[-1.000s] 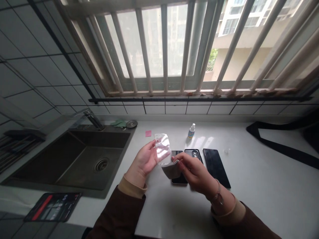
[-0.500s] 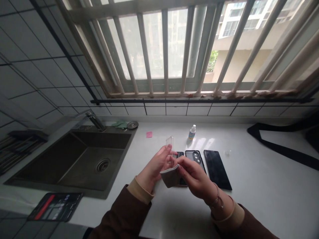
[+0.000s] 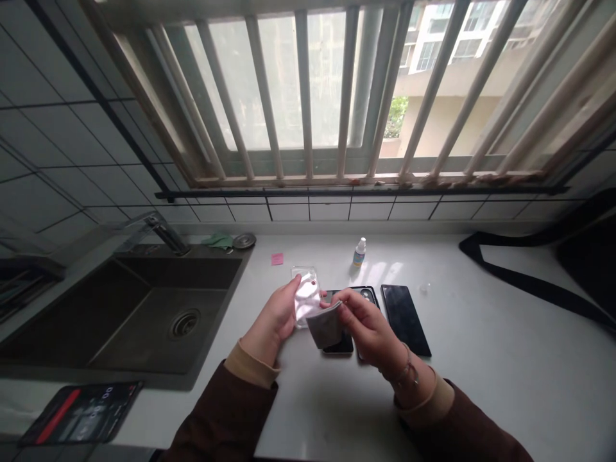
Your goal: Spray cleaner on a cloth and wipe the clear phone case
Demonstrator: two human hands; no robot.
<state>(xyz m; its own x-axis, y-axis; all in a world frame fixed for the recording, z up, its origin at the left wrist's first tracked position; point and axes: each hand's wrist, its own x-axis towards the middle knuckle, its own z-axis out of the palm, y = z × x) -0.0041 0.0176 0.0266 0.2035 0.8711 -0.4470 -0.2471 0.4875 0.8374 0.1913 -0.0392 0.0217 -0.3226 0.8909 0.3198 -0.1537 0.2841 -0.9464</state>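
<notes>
My left hand (image 3: 278, 312) is closed round the edge of a clear phone case (image 3: 307, 292), whose flat side faces up and catches the light. Between the thumb and fingers of my right hand (image 3: 362, 321) is a folded grey cloth (image 3: 325, 328), hanging just in front of the case's lower right part. Beneath the hands a phone (image 3: 341, 346) lies on the counter, mostly hidden. A black-edged phone case (image 3: 368, 294) is partly covered by my right hand. To its right lies a dark phone (image 3: 407, 319), flat on the counter.
A small white-capped bottle (image 3: 359, 253) stands behind the phones, with a pink sticky note (image 3: 277, 258) to its left. The sink (image 3: 144, 321) is at left; a device with a timer display (image 3: 81, 410) lies before it. A black strap (image 3: 520, 276) lies at right.
The clear case has turned from nearly edge-on to face-up. The grey cloth stays in my right hand beside it. The camera view has shifted slightly to the right.
</notes>
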